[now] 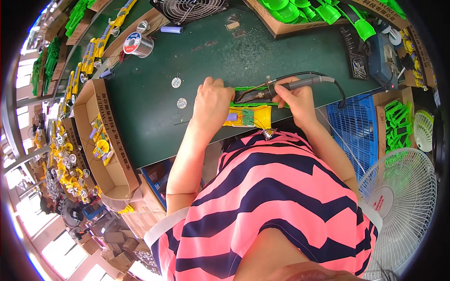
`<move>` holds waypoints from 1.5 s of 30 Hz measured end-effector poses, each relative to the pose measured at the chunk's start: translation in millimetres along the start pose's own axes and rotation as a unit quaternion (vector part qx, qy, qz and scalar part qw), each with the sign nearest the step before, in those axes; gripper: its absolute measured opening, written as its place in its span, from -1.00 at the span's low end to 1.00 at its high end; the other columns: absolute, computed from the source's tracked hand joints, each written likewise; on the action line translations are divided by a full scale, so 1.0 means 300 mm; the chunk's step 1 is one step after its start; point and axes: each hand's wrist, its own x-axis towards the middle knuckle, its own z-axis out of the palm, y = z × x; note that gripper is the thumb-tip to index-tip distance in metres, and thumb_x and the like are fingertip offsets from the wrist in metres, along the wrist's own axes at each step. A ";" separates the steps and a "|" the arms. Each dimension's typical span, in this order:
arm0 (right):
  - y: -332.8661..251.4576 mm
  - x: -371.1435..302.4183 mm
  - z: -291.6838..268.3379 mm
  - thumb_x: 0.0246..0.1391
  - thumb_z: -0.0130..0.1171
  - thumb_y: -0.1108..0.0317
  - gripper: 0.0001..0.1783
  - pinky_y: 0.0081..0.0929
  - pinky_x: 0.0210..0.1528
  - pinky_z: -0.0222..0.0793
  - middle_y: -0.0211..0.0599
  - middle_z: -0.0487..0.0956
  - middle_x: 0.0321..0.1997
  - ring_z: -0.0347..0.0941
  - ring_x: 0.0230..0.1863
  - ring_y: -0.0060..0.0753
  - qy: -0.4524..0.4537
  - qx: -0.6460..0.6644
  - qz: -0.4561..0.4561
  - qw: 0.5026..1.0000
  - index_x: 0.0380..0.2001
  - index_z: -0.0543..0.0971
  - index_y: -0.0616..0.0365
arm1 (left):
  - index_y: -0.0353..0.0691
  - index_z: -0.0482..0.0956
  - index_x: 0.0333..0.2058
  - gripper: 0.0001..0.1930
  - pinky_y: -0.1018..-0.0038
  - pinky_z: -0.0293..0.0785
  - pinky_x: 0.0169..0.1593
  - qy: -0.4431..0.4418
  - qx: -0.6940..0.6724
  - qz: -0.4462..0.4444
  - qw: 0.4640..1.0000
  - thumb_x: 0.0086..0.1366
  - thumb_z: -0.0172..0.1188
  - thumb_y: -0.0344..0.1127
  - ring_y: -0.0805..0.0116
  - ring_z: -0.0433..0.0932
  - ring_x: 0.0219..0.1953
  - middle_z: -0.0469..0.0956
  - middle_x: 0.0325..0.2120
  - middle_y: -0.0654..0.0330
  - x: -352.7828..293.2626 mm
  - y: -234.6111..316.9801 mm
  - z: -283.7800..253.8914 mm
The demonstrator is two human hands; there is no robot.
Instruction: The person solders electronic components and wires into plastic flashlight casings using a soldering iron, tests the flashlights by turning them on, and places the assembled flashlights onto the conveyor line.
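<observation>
My right hand (296, 100) is closed round the dark handle of a soldering iron (300, 84), whose thin metal end slants left. Under the iron lies a long green plastic housing (243, 88) with a dark inside. At the housing's left end my left hand (212, 104) is closed, knuckles up; its fingertips are hidden, so what it pinches cannot be seen. Just nearer me, at the table edge, is a yellow flashlight body (262, 114) with a green circuit board (247, 117), a blue cylindrical cell (232, 117) and a shiny reflector (268, 134).
Two small round silvery discs (181, 103) lie left of my left hand. Farther back are a solder spool (138, 45) and a black fan grille (190, 9). Green parts fill a carton (274, 30). A cardboard tray (117, 171) stands left, a white fan (398, 201) right. The iron's cord (341, 93) loops right.
</observation>
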 end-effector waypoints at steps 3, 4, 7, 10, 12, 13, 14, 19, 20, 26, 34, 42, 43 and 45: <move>-0.001 0.001 0.008 -0.04 0.13 0.46 -0.87 -0.73 -0.61 0.25 -0.33 0.50 -0.52 0.44 -0.54 -0.60 -0.006 -0.014 0.004 1.000 -0.41 0.46 0.28 | -0.24 0.55 -0.57 -0.93 0.34 0.31 -0.29 0.000 -0.020 -0.011 1.000 -0.06 0.08 -0.48 0.14 0.34 -0.38 0.39 -0.56 0.10 0.002 0.004 0.001; -0.001 0.001 0.008 -0.04 0.13 0.45 -0.88 -0.73 -0.62 0.24 -0.33 0.50 -0.52 0.45 -0.53 -0.60 -0.008 -0.014 -0.011 1.000 -0.41 0.46 0.28 | -0.24 0.55 -0.57 -0.93 0.34 0.31 -0.29 -0.010 -0.020 -0.014 1.000 -0.06 0.08 -0.48 0.14 0.34 -0.38 0.39 -0.56 0.10 0.002 0.005 0.001; -0.002 0.000 0.009 -0.04 0.13 0.45 -0.87 -0.74 -0.62 0.25 -0.33 0.51 -0.51 0.45 -0.52 -0.61 -0.010 -0.018 -0.010 1.000 -0.41 0.46 0.28 | -0.27 0.54 -0.57 -0.91 0.33 0.32 -0.28 -0.013 -0.024 -0.020 0.999 -0.05 0.05 -0.50 0.12 0.33 -0.37 0.39 -0.55 0.08 0.001 0.007 0.002; -0.004 -0.001 0.010 -0.04 0.13 0.45 -0.87 -0.75 -0.62 0.25 -0.33 0.51 -0.52 0.45 -0.52 -0.60 -0.011 -0.019 -0.020 1.000 -0.40 0.46 0.28 | -0.28 0.54 -0.57 -0.90 0.33 0.32 -0.28 -0.018 -0.022 -0.023 0.999 -0.03 0.03 -0.50 0.12 0.33 -0.37 0.39 -0.54 0.07 0.002 0.007 0.003; -0.003 -0.002 0.010 -0.04 0.14 0.42 -0.83 -0.74 -0.63 0.24 -0.28 0.51 -0.54 0.44 -0.55 -0.60 -0.008 -0.032 -0.012 0.999 -0.38 0.46 0.30 | -0.29 0.54 -0.58 -0.90 0.32 0.32 -0.29 -0.004 -0.026 -0.017 1.000 -0.03 0.02 -0.50 0.12 0.33 -0.37 0.39 -0.55 0.07 0.004 0.007 0.004; -0.003 -0.002 0.010 -0.03 0.14 0.39 -0.80 -0.74 -0.64 0.23 -0.24 0.52 -0.56 0.43 -0.58 -0.60 -0.008 -0.030 -0.031 0.999 -0.37 0.46 0.32 | -0.29 0.54 -0.58 -0.90 0.32 0.32 -0.29 -0.014 -0.026 -0.021 0.999 -0.03 0.02 -0.50 0.12 0.33 -0.37 0.39 -0.55 0.07 0.005 0.007 0.004; -0.002 -0.001 0.008 -0.03 0.14 0.39 -0.80 -0.74 -0.64 0.23 -0.24 0.52 -0.56 0.43 -0.58 -0.60 -0.009 -0.039 -0.016 0.999 -0.37 0.46 0.32 | -0.29 0.54 -0.58 -0.90 0.32 0.33 -0.29 -0.017 -0.020 -0.021 0.999 -0.03 0.02 -0.50 0.11 0.33 -0.38 0.39 -0.56 0.06 0.006 0.007 0.004; -0.001 -0.005 -0.011 -0.01 0.12 0.42 -0.84 -0.74 -0.62 0.28 -0.29 0.51 -0.53 0.46 -0.53 -0.58 -0.022 -0.001 -0.037 0.999 -0.36 0.46 0.29 | -0.29 0.55 -0.59 -0.90 0.32 0.34 -0.29 -0.021 -0.014 -0.027 0.999 -0.05 0.04 -0.50 0.11 0.35 -0.39 0.40 -0.57 0.06 0.012 0.008 0.001; -0.001 -0.010 -0.015 -0.01 0.12 0.42 -0.84 -0.74 -0.62 0.28 -0.29 0.51 -0.53 0.46 -0.53 -0.58 -0.027 -0.003 -0.038 0.999 -0.36 0.46 0.29 | -0.29 0.55 -0.59 -0.90 0.32 0.34 -0.29 -0.023 -0.014 -0.027 0.999 -0.06 0.04 -0.50 0.12 0.35 -0.39 0.40 -0.57 0.06 0.012 0.007 0.000; -0.003 -0.082 -0.029 -0.01 0.10 0.45 -0.81 -0.66 -0.55 0.37 -0.20 0.50 -0.39 0.48 -0.50 -0.54 0.070 -0.030 -0.213 0.974 -0.29 0.45 0.31 | -0.29 0.54 -0.61 -0.91 0.31 0.34 -0.30 -0.023 -0.011 -0.020 0.999 -0.07 0.05 -0.49 0.11 0.36 -0.39 0.40 -0.57 0.06 0.013 0.000 0.010; -0.014 -0.081 -0.153 -0.19 0.24 0.35 -0.52 -0.11 0.14 0.04 -0.30 0.49 -0.21 0.39 -0.09 -0.28 0.029 -0.393 -0.387 0.834 -0.13 0.37 0.13 | -0.31 0.40 -0.60 -0.93 0.18 0.27 -0.13 0.004 -0.018 0.059 0.998 0.01 -0.04 -0.49 -0.01 0.35 -0.46 0.38 -0.62 -0.02 0.032 0.008 0.009; 0.032 -0.092 -0.177 -0.22 0.26 0.37 -0.38 0.07 0.22 -0.17 -0.30 0.43 -0.07 0.34 0.00 -0.30 -0.016 -0.320 -0.357 0.878 -0.02 0.28 0.08 | -0.36 0.47 -0.63 -0.97 0.24 0.27 -0.36 0.013 -0.003 0.011 1.000 -0.09 0.06 -0.55 0.05 0.33 -0.46 0.38 -0.61 0.00 0.016 0.033 -0.006; 0.028 -0.092 -0.177 -0.20 0.25 0.39 -0.39 0.07 0.23 -0.18 -0.30 0.44 -0.09 0.36 -0.01 -0.30 -0.027 -0.319 -0.339 0.885 -0.01 0.27 0.07 | -0.35 0.48 -0.63 -0.97 0.24 0.27 -0.36 0.033 -0.007 0.016 0.999 -0.10 0.06 -0.55 0.06 0.33 -0.46 0.38 -0.61 0.01 0.014 0.032 -0.003; 0.021 -0.092 -0.175 -0.19 0.23 0.41 -0.40 0.07 0.23 -0.19 -0.30 0.46 -0.13 0.38 -0.05 -0.32 -0.026 -0.318 -0.355 0.879 -0.01 0.27 0.07 | -0.34 0.50 -0.61 -0.95 0.25 0.27 -0.36 0.019 -0.003 0.001 1.000 -0.10 0.06 -0.55 0.07 0.33 -0.46 0.37 -0.62 0.01 0.014 0.035 -0.004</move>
